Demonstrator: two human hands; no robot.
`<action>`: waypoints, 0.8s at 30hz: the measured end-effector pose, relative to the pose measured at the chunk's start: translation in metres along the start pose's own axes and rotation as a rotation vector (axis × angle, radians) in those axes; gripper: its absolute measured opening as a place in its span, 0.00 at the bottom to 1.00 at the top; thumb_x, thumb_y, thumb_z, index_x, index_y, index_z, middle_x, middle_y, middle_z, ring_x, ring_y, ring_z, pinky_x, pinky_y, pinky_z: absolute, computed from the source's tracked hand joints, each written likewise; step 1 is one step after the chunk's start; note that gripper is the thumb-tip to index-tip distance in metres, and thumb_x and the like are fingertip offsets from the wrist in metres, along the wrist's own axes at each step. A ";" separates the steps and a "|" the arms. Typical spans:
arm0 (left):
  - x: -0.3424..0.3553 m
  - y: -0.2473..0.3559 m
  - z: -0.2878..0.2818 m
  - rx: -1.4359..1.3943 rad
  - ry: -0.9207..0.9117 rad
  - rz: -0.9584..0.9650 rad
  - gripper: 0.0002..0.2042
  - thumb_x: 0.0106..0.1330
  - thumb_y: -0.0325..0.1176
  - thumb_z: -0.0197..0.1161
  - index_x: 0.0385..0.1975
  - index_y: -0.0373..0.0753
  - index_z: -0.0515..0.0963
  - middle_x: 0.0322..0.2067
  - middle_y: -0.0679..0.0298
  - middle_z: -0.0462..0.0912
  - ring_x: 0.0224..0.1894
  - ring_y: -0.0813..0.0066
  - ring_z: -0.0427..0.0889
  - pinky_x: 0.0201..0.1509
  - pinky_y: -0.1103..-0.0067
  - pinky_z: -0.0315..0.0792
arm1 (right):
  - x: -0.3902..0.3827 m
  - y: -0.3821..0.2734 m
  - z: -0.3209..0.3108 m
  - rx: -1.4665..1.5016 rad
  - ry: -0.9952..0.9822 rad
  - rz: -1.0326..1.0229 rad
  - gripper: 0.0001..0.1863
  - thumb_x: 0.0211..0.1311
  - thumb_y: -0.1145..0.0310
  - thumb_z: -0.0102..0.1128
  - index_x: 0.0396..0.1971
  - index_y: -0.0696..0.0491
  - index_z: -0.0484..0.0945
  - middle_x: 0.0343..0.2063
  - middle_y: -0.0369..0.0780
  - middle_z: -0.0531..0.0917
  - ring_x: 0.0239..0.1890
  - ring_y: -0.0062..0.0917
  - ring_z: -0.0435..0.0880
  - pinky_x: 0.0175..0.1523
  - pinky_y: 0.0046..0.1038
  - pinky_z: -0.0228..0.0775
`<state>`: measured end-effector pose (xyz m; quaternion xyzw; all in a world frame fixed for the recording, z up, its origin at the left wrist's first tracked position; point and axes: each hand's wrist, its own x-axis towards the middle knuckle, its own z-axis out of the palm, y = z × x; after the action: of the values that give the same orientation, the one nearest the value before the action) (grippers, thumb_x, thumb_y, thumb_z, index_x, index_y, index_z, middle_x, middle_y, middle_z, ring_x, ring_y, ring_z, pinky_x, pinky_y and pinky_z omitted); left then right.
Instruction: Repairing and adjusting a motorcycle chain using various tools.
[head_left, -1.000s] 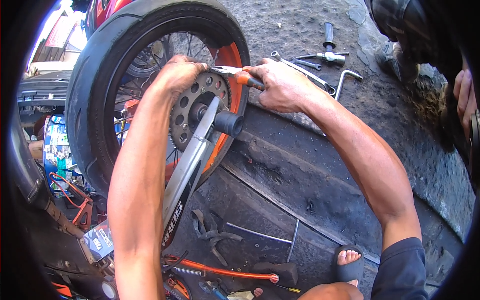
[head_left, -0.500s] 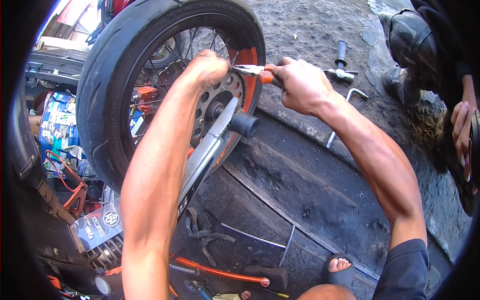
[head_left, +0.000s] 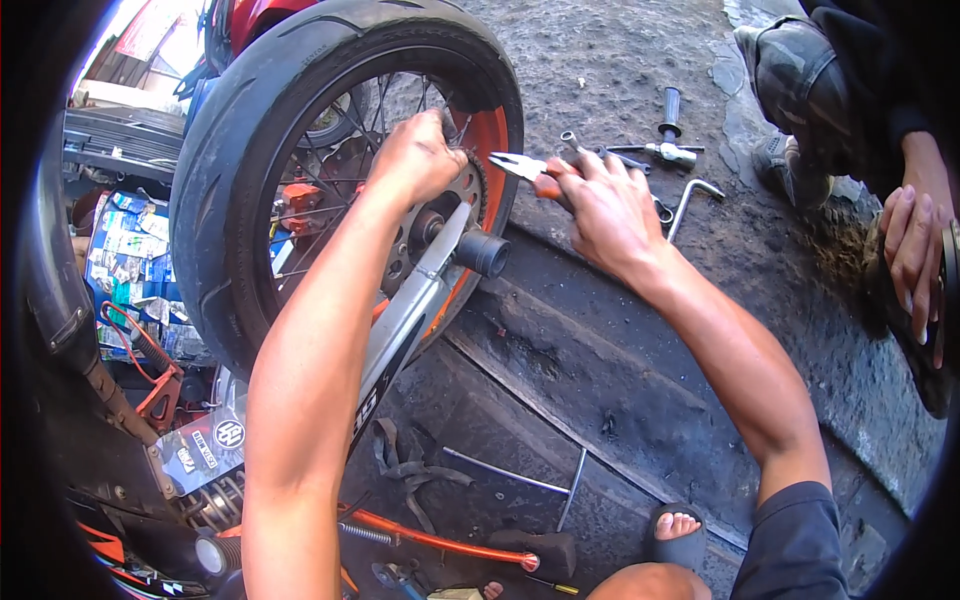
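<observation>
Pliers (head_left: pixel 520 167) with orange grips sit at twelve o'clock in the view, their bare metal nose aimed at ten, just beside the sprocket (head_left: pixel 466 187); whether the jaws are parted is too small to tell. The right hand (head_left: pixel 612 208) is wrapped around the grips. The left hand (head_left: pixel 420 160) curls at the sprocket's upper edge, fingers bunched; I cannot tell whether anything is pinched there.

Around the sprocket stands the wheel (head_left: pixel 225 190), at ten o'clock, with a black tyre and orange on its rim. The silver swingarm (head_left: pixel 405 312) runs from the hub toward seven, bearing bold pale lettering on a dark ground, partly hidden by the left forearm.

At eight o'clock, a clear plate (head_left: pixel 205 460) carries a round white emblem and smaller labels. At nine, a blue container (head_left: pixel 125 265) shows many printed packets, their writing too small to read.

An L-shaped bar (head_left: pixel 688 208) lies at two, a T-shaped wrench (head_left: pixel 512 473) at six. A co-worker's hand (head_left: pixel 913 250) is at three.
</observation>
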<state>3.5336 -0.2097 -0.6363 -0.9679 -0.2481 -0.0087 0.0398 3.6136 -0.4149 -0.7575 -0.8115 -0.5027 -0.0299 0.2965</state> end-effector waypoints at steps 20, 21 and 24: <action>0.003 0.007 -0.006 0.052 0.016 -0.090 0.16 0.56 0.35 0.63 0.42 0.33 0.81 0.39 0.45 0.84 0.47 0.51 0.83 0.52 0.63 0.75 | -0.041 0.025 0.026 0.301 -0.402 0.396 0.26 0.50 0.75 0.57 0.53 0.52 0.77 0.44 0.46 0.77 0.49 0.42 0.78 0.55 0.41 0.73; 0.006 0.004 -0.007 0.088 -0.061 -0.186 0.15 0.57 0.35 0.62 0.42 0.36 0.82 0.41 0.46 0.84 0.50 0.51 0.82 0.54 0.62 0.75 | -0.048 0.032 0.029 0.245 -0.451 0.439 0.28 0.50 0.75 0.57 0.56 0.50 0.76 0.44 0.46 0.77 0.49 0.42 0.78 0.55 0.42 0.73; -0.001 0.006 -0.001 -0.123 0.007 0.003 0.14 0.58 0.34 0.63 0.37 0.28 0.81 0.34 0.43 0.84 0.42 0.53 0.85 0.49 0.67 0.75 | -0.092 0.061 0.047 0.091 -0.432 0.474 0.31 0.49 0.75 0.58 0.59 0.47 0.74 0.46 0.45 0.77 0.50 0.42 0.77 0.54 0.43 0.72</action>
<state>3.5361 -0.2153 -0.6352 -0.9688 -0.2455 -0.0270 -0.0187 3.6079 -0.4836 -0.8553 -0.8794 -0.3520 0.2355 0.2174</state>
